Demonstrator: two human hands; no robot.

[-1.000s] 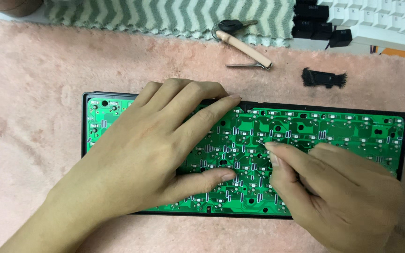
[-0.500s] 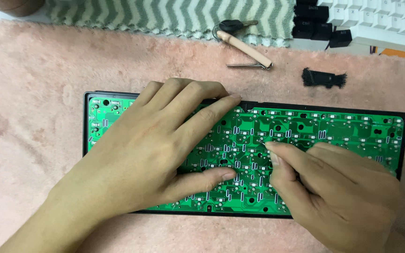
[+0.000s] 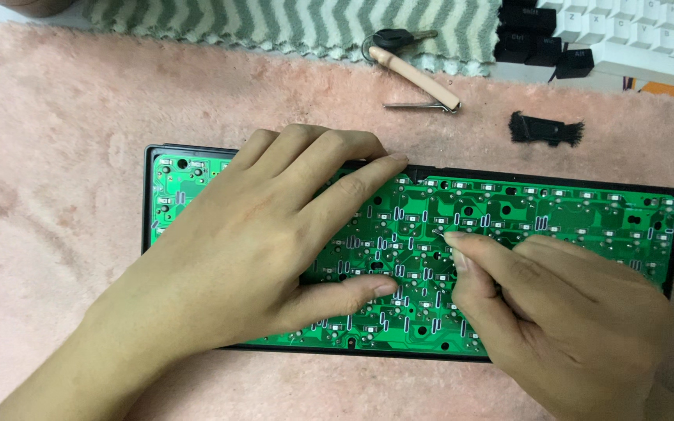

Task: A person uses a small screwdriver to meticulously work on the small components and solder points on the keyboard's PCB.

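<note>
While left hand (image 3: 251,249) steadies circuit board (image 3: 540,218), right hand (image 3: 563,312) pinches

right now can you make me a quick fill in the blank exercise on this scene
1. The left hand lies flat on a ____ circuit board.
2. The right hand pinches its fingertips over the board's ____.
3. The board's black frame rests on a fluffy ____ mat.
4. The small black brush lies ____ the board, apart from it.

Missing words: green; middle; pink; beyond
</note>
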